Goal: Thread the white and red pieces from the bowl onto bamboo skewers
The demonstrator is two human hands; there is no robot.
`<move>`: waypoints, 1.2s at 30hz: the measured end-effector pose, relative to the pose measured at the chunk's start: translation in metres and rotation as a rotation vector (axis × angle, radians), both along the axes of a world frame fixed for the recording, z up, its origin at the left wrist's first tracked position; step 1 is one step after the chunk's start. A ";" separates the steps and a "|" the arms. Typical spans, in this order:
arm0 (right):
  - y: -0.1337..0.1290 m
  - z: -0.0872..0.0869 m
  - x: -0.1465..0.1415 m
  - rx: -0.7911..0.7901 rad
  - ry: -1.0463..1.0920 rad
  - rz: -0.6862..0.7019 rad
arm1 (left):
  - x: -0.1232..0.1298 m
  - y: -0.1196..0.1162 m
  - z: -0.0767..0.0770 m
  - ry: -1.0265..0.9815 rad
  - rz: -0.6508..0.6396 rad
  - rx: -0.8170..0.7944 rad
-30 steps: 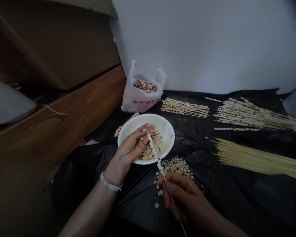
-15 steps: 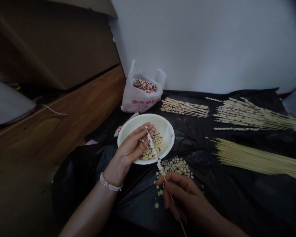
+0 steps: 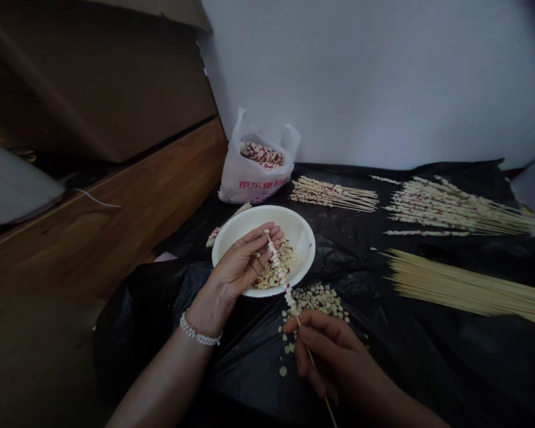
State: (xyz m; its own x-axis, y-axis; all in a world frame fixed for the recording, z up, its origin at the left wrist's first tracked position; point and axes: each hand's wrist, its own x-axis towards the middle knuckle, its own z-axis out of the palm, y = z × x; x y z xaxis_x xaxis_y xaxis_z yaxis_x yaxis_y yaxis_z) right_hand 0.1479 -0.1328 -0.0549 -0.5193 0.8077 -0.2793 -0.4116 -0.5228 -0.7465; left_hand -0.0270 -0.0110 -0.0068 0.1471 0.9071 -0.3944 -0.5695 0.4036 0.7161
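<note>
My right hand (image 3: 327,351) is closed around the bare lower part of a thin wooden skewer (image 3: 312,359). The skewer slants up and left, with pale and dark-red corn kernels (image 3: 275,261) threaded along its upper part. At its tip sits one corn kernel (image 3: 266,232), apart from the others, between the thumb and fingers of my left hand (image 3: 238,261). That hand is palm up over a white bowl (image 3: 305,261), which holds loose kernels. A further heap of loose kernels (image 3: 323,302) lies just beyond my right hand.
A white plastic bag (image 3: 254,184) of speckled corn cobs stands behind the bowl. Filled skewers lie in a small bundle (image 3: 334,194) and a larger pile (image 3: 446,205). Bare skewers (image 3: 468,285) lie at right on black plastic sheeting (image 3: 410,351). A cardboard box (image 3: 116,77) is at left.
The skewer tip and its end kernel have shifted very slightly right and down. Both hands have otherwise kept their places.
</note>
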 end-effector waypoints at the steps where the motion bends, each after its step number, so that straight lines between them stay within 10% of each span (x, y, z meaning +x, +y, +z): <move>1: 0.000 0.000 0.000 -0.008 0.006 -0.003 | 0.000 0.000 0.000 0.006 0.001 0.004; 36: 0.004 0.004 0.005 0.038 -0.103 -0.042 | 0.002 0.000 0.005 -0.141 -0.120 -0.105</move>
State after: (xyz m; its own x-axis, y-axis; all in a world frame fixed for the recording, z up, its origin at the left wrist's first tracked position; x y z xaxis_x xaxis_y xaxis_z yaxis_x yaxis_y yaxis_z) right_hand 0.1524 -0.1285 -0.0512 -0.4553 0.8391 -0.2977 -0.3529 -0.4771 -0.8049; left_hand -0.0250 -0.0112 -0.0023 0.3119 0.8347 -0.4539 -0.6043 0.5429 0.5832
